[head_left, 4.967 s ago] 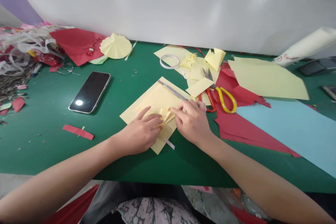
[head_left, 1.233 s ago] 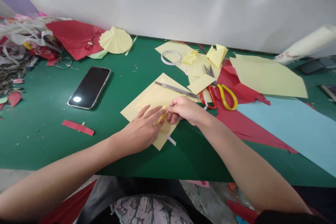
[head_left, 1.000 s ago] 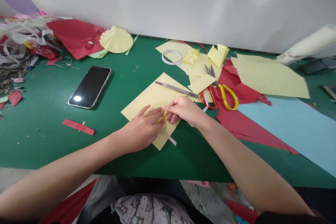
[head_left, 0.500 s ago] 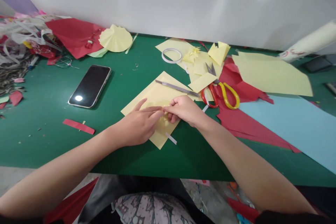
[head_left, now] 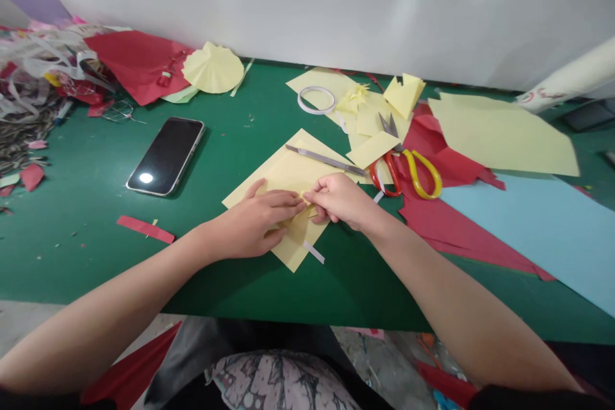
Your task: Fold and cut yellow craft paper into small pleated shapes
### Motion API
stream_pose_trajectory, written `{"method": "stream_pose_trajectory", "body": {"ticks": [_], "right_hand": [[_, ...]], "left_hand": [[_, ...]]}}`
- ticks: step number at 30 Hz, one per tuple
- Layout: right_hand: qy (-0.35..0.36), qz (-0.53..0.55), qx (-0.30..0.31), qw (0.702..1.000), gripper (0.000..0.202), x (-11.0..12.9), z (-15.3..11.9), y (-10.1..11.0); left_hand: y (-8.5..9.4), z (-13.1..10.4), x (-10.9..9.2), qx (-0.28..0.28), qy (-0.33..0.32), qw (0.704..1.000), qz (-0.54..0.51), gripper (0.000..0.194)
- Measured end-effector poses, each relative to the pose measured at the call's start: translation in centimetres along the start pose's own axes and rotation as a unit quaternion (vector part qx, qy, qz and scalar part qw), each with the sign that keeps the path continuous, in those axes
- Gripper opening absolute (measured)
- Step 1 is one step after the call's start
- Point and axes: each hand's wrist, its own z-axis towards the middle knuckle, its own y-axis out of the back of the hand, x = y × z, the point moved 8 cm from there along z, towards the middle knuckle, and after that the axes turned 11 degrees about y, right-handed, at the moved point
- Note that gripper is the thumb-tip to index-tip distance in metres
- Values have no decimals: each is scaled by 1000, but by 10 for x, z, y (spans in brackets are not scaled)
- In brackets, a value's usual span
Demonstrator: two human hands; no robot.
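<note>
A pale yellow paper sheet [head_left: 293, 246] lies turned cornerwise on the green table. My left hand [head_left: 250, 221] rests low over its left part, thumb and fingers apart, fingertips near a small yellow paper piece [head_left: 310, 205]. Thumb and forefinger of my right hand [head_left: 334, 198] pinch that small piece over the sheet, other fingers curled below. A slim grey metal blade [head_left: 324, 159] lies across the sheet's far side. From the sheet's lower right edge sticks a short white strip [head_left: 314, 252].
A black phone [head_left: 166, 155] and a red strip [head_left: 145, 229] are on the left. Scissors [head_left: 413, 170] with red and yellow handles, a tape ring [head_left: 316, 100], red paper [head_left: 446, 224] and blue paper [head_left: 533, 218] lie right. A pile of scraps [head_left: 43, 77] stands far left.
My left hand has flattened, its thumb moving away from the small piece and its fingers lying over the sheet. My right hand still pinches and has shifted very slightly.
</note>
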Motion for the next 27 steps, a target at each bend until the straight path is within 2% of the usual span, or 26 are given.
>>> {"method": "stream_pose_trajectory", "body": {"ticks": [11, 16, 20, 23, 27], "right_hand": [[21, -85, -19, 996, 12, 5, -2, 4], [19, -102, -17, 994, 12, 7, -2, 4], [15, -106, -16, 994, 12, 8, -3, 3], [10, -109, -16, 994, 12, 8, -4, 2], [13, -107, -15, 994, 13, 8, -4, 2]], "left_hand": [[5, -2, -4, 11, -23, 1000, 1, 24], [7, -4, -7, 32, -43, 998, 13, 24], [10, -2, -6, 53, -42, 997, -25, 24], [12, 1, -2, 36, -24, 998, -55, 23], [12, 4, 0, -16, -23, 998, -52, 24]]}}
